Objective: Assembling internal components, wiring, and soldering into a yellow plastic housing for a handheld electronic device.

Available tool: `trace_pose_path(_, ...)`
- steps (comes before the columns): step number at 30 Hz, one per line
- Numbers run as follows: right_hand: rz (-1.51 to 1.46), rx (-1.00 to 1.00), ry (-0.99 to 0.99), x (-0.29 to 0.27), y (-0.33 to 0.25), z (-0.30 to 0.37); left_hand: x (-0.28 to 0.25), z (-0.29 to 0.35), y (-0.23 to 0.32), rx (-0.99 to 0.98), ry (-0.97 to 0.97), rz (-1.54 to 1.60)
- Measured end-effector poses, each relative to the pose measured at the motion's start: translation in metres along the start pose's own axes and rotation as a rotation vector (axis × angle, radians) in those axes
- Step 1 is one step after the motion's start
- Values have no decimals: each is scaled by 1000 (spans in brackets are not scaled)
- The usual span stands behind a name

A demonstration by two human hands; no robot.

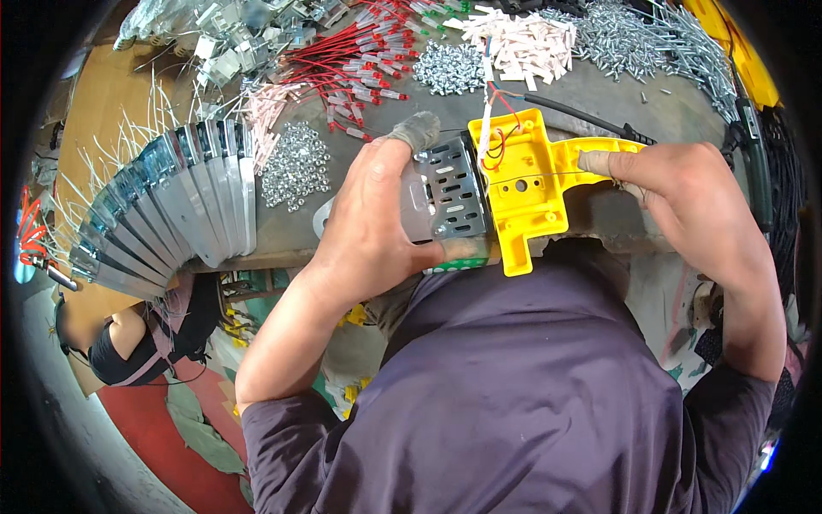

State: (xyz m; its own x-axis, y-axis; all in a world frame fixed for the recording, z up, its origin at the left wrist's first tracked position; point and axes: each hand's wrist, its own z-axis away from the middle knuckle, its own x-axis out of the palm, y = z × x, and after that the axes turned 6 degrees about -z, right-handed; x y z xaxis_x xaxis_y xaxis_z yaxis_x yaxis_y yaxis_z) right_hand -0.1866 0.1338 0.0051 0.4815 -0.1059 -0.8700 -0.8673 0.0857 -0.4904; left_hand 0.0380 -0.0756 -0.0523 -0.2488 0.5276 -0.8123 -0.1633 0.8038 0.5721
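Note:
My left hand (368,214) is wrapped round a slotted metal plate (454,190), with a grey cover on one fingertip. The plate's right edge meets a yellow plastic housing (522,210) with its hollow inside facing up. My right hand (698,197) is closed on the housing's curved handle (591,158), a covered fingertip pressing on it. A thin wire crosses the hollow toward those fingers. Red wires (495,154) and a white sleeve (485,120) lie at the housing's upper left. A black cable (561,111) runs behind the handle.
Along the table's back lie red wires with clear connectors (364,64), metal nuts (449,68), white strips (518,43) and screws (625,38). Clear-looking nuts (295,167) sit left, beside a fanned row of metal plates (184,201). Another person's arm (128,334) shows at lower left.

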Motion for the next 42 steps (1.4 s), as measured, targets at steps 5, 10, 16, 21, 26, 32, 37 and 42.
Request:
trace_pose_path(5, -9, 15, -40, -3, 0, -1, 2, 0, -2, 78, 64, 18)
trace_pose_path(10, -15, 61, -32, -4, -8, -4, 2, -1, -3, 96, 75, 9)
trace_pose_path(16, -24, 33, -85, -4, -3, -3, 1, 0, -4, 100, 72, 23)
trace_pose_path(21, -56, 16, -52, 0, 0, -3, 2, 1, -2, 60, 62, 51)
trace_pose_path(26, 101, 46, -131, -1, -25, -10, 2, -2, -2, 148, 92, -21)
trace_pose_path(32, 91, 62, -106, 21, -31, -14, 9, -13, 1, 373, 354, 136)
trace_pose_path(37, -83, 77, -77, 21, -31, -8, 6, -13, 14, 553, 194, 85)
trace_pose_path(42, -126, 79, -17, 26, -38, -5, 22, -18, 14, 538, 271, -94)
